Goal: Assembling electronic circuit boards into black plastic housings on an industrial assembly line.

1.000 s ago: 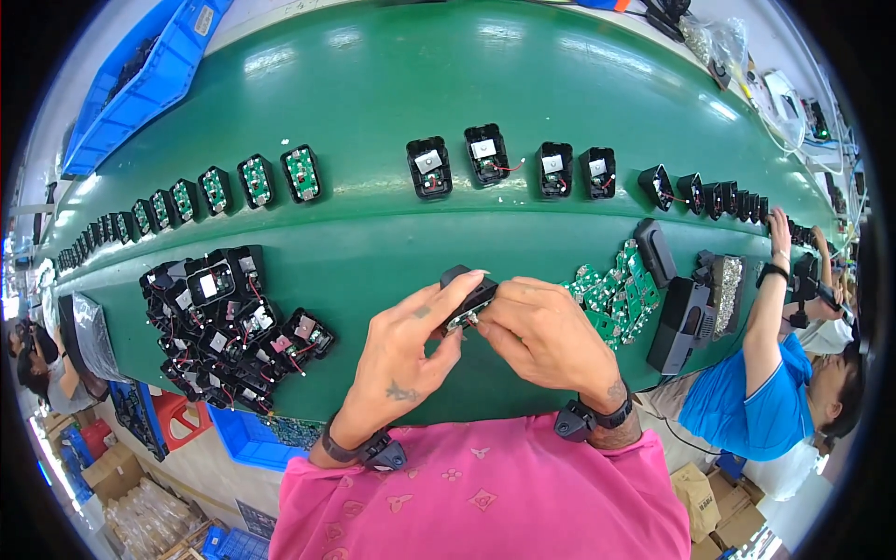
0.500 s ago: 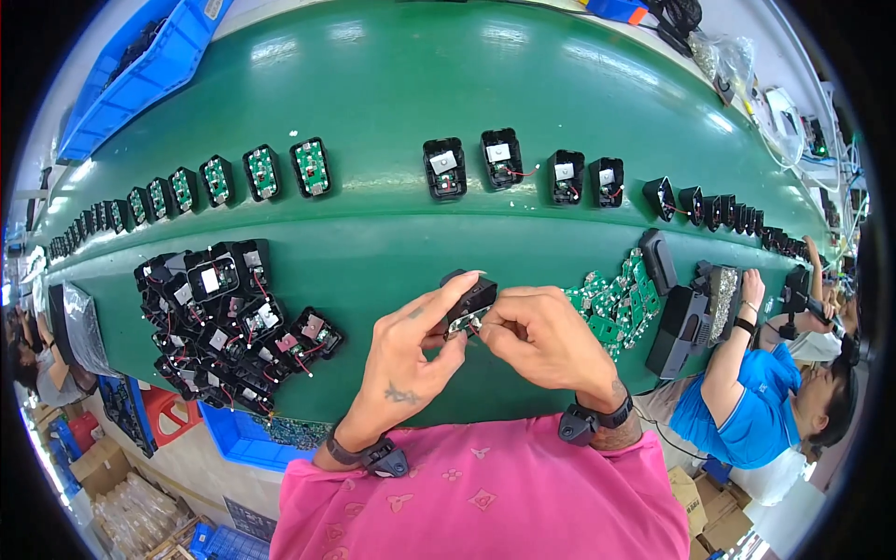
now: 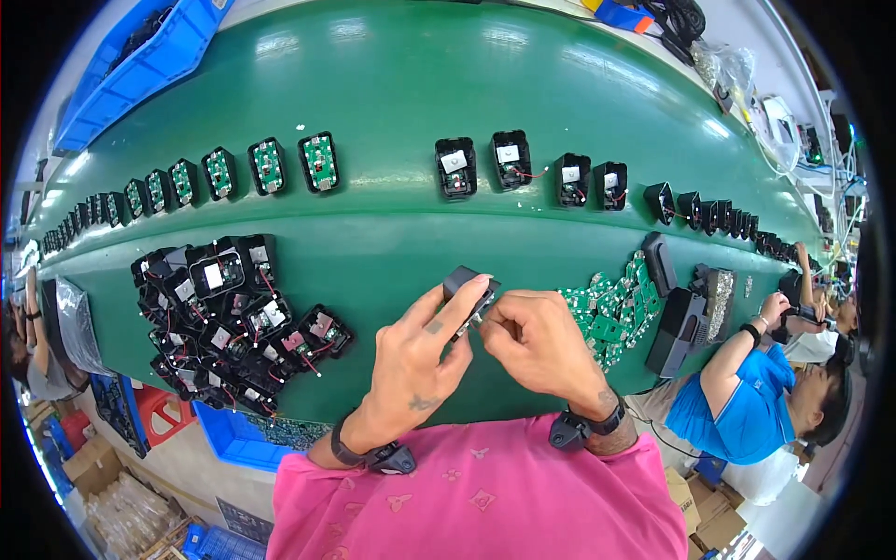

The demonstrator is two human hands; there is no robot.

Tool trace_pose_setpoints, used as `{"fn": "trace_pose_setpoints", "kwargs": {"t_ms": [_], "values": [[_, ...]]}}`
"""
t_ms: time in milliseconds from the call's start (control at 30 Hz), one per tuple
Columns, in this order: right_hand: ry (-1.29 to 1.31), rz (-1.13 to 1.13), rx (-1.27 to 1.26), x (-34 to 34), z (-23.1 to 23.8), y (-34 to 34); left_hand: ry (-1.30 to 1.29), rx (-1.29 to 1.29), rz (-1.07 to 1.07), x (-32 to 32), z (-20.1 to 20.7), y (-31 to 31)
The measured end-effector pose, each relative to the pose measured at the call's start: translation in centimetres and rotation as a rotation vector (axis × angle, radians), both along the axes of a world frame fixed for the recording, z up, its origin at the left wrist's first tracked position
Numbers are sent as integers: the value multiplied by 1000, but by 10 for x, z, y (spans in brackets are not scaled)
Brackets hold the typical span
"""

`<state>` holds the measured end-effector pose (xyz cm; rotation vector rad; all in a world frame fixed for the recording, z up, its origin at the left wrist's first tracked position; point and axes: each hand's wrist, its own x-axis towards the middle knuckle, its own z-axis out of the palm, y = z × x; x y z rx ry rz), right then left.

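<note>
My left hand (image 3: 420, 359) is closed around a small black plastic housing (image 3: 464, 280), held tilted above the green bench. A bit of its light-coloured inside shows between my hands. Pressed together at the housing's right side, the fingers of my right hand (image 3: 541, 341) pinch something too small to make out. To the left lies a heap of black housings (image 3: 219, 322) with thin red wires and pale metal parts. Right of my right hand, loose green circuit boards (image 3: 611, 308) are spread in a pile.
Farther back, a row of black housings with green boards (image 3: 267, 166) runs left; housings with wires (image 3: 455, 168) run right. Black speaker-like boxes (image 3: 679, 331) stand beyond the boards. A co-worker in blue (image 3: 728, 406) sits at the right. A blue bin (image 3: 243, 437) stands below the bench's left edge.
The housing in my left hand has turned, so less of its inside shows. My right hand stays pinched against it. The co-worker's hand at the right has moved farther right.
</note>
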<state>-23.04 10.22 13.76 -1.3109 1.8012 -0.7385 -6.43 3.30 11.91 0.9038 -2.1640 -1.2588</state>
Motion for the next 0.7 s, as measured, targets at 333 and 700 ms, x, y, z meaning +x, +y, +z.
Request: {"fn": "trace_pose_setpoints", "kwargs": {"t_ms": [333, 700], "values": [[79, 45, -2, 14, 9, -9, 80, 81, 29, 8, -5, -2], [147, -248, -209, 15, 2, -4, 341, 668, 122, 2, -16, -7]]}}
